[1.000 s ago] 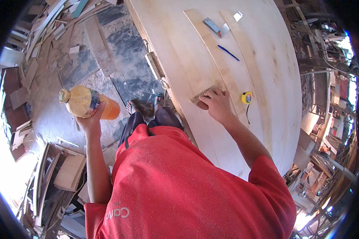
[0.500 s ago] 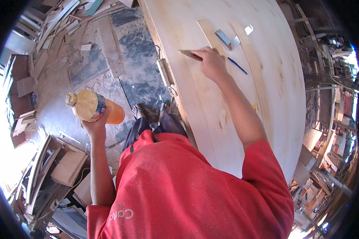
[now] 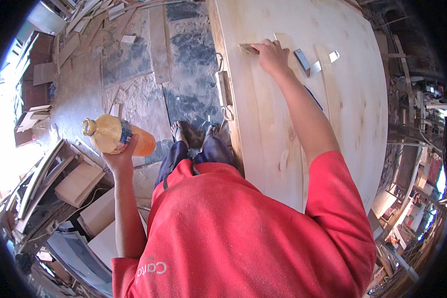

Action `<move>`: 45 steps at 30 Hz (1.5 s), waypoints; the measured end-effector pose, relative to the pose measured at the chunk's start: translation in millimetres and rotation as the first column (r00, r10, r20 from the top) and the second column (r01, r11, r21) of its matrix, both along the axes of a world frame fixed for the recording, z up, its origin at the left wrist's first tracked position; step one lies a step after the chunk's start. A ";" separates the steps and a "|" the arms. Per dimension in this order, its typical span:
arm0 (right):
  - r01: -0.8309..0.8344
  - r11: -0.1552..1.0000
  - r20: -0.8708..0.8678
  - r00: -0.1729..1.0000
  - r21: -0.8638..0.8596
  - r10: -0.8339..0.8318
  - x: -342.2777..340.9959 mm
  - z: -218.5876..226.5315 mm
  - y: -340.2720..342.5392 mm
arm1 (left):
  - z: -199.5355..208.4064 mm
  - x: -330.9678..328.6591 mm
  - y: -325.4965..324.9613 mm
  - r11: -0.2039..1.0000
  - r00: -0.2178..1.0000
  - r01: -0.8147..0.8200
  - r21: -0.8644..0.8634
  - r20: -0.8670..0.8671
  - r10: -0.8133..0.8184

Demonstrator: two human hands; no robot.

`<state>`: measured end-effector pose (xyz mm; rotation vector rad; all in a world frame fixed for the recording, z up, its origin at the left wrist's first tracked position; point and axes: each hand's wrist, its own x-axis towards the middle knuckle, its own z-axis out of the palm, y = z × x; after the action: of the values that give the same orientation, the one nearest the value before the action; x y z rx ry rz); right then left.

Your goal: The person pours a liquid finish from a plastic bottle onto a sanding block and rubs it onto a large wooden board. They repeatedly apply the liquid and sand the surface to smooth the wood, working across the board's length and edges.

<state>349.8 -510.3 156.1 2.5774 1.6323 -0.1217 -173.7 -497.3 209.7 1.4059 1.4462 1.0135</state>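
My left hand [image 3: 120, 158] is closed around a plastic bottle [image 3: 107, 135] with orange contents. The bottle is tilted, its open-looking, crusted neck pointing left over the floor. On the other side, my right hand [image 3: 273, 55] pinches a small flat brown spreader [image 3: 247, 48], whose tip is at the surface of a large pale wood panel [image 3: 268, 129], near the panel's left edge. Just right of that hand are a thin wood strip [image 3: 282, 38] and a try square [image 3: 301, 62]. A blue pen [image 3: 313, 97] lies partly hidden by my right forearm.
A pale socket block [image 3: 223, 88] with a cord hangs on the panel's left side. Wood offcuts [image 3: 79, 184] are stacked at lower left, and more scraps [image 3: 84, 20] lie at far left. Cluttered timber [image 3: 407, 208] lines the right. My feet stand beside the panel.
My right hand with the spreader has moved farther up along the panel, closer to its left edge. The view has shifted, and my forearm covers part of the pen. The bottle stays held.
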 end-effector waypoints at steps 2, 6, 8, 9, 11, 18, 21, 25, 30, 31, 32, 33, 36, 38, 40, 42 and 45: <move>0.013 1.000 0.008 1.000 -0.011 -0.013 -2.5 -3.8 5.5 | 2.5 0.5 -5.5 1.000 1.000 -0.008 -0.012 0.008 0.008; -0.029 0.994 -0.035 0.999 -0.102 0.025 -29.4 10.5 -29.4 | -0.6 0.2 -15.4 0.999 0.999 0.015 -0.048 0.053 -0.012; -0.042 0.991 -0.010 0.999 -0.130 0.041 -46.7 20.2 -65.5 | -2.1 3.5 -16.4 0.997 0.998 0.039 -0.062 0.053 -0.036; -0.038 0.988 -0.035 0.999 -0.147 0.033 -54.4 21.9 -85.5 | -2.1 7.2 -17.5 0.997 0.998 0.048 -0.068 0.054 -0.044; -0.024 0.984 -0.077 0.997 -0.174 0.011 -71.6 20.9 -126.5 | -5.0 14.8 -14.8 0.995 0.995 0.083 -0.064 0.070 -0.078; -0.021 0.999 -0.058 0.998 -0.040 0.019 -131.4 14.3 -257.8 | -10.7 9.1 5.9 0.955 0.953 0.291 -0.049 0.096 -0.286; 0.052 0.991 -0.075 0.995 -0.124 -0.061 -163.2 28.1 -292.2 | -15.5 -4.8 14.8 0.944 0.941 0.326 -0.053 0.115 -0.318; 0.105 0.986 -0.119 0.986 -0.129 -0.120 -183.3 34.7 -321.0 | -15.1 -21.9 20.3 0.936 0.923 0.351 -0.024 0.178 -0.342; 0.297 0.955 -0.327 0.900 -0.020 -0.287 -169.7 36.3 -345.7 | -25.9 -51.6 31.5 0.914 0.894 0.406 -0.002 0.209 -0.396; 0.402 0.915 -0.471 0.815 0.041 -0.337 -166.6 42.4 -349.1 | -23.4 -59.3 30.2 0.913 0.893 0.408 0.005 0.208 -0.400; 0.507 0.858 -0.607 0.708 0.083 -0.360 -164.7 48.0 -353.5 | -21.2 -66.8 29.8 0.916 0.901 0.401 -0.016 0.188 -0.392; 0.639 0.767 -0.723 0.561 0.067 -0.404 -163.9 53.1 -358.6 | -19.5 -74.5 30.6 0.918 0.908 0.394 -0.037 0.168 -0.383; 0.887 0.449 -0.940 0.061 -0.103 -0.335 -167.6 78.9 -374.9 | -27.0 -95.3 34.1 0.918 0.916 0.393 -0.058 0.119 -0.384; 0.931 0.340 -0.987 -0.099 -0.135 -0.123 -179.3 102.0 -373.6 | -32.2 -106.1 31.7 0.933 0.931 0.351 -0.077 0.140 -0.338; 0.945 0.280 -0.982 -0.187 -0.171 0.029 -179.9 106.9 -375.3 | -31.5 -112.3 26.2 0.947 0.942 0.313 -0.073 0.148 -0.301; 0.947 0.260 -0.970 -0.222 -0.191 0.097 -170.4 103.2 -379.2 | -31.2 -110.9 19.7 0.957 0.950 0.281 -0.068 0.163 -0.267; 0.924 0.304 -0.973 -0.225 -0.230 -0.051 -157.8 95.5 -364.9 | -25.6 -110.9 6.8 0.968 0.958 0.244 -0.062 0.173 -0.230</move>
<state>192.0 -875.2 251.7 3.8957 -0.4819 -2.1811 -284.6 -490.5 184.2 1.3642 1.1552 0.8838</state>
